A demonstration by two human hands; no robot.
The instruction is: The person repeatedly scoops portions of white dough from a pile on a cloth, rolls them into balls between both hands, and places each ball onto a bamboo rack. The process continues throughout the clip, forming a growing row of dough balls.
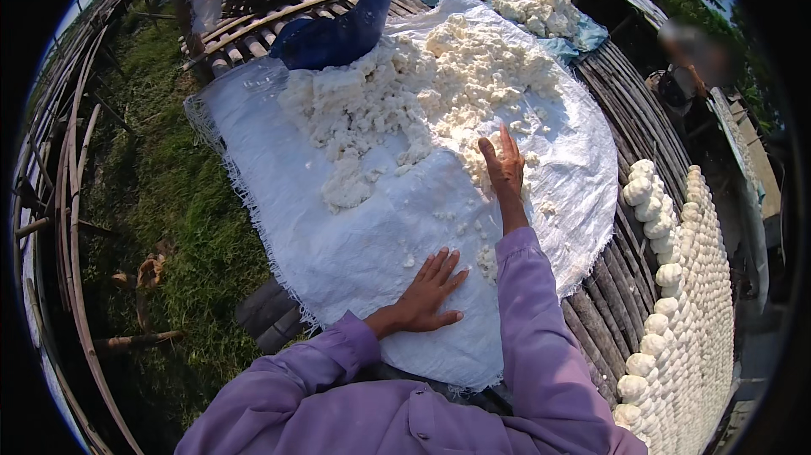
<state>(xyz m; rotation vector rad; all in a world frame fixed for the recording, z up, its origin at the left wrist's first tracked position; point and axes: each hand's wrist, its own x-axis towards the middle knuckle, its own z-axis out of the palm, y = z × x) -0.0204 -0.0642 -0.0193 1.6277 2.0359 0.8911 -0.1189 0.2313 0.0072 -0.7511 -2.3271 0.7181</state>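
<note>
A white woven plastic sheet point(287, 201) with frayed edges lies over a platform of poles. Heaped on its far half is a crumbly, off-white, dough-like mass point(372, 96), with loose crumbs scattered nearer me. Flat on the near part of the sheet rests my left hand point(425, 296), fingers spread and holding nothing. My right hand point(505, 166) reaches farther out, at the near edge of the heap, its thumb and fingers apart with nothing visible in them. Purple sleeves cover both my forearms.
Many round white balls point(676, 328) stand in rows at the right. A dark blue container point(338, 32) lies behind the heap, and more crumbly mass point(541, 7) sits on blue plastic at the far right. Grass point(186, 244) drops away at left. Another person point(688, 62) is at right.
</note>
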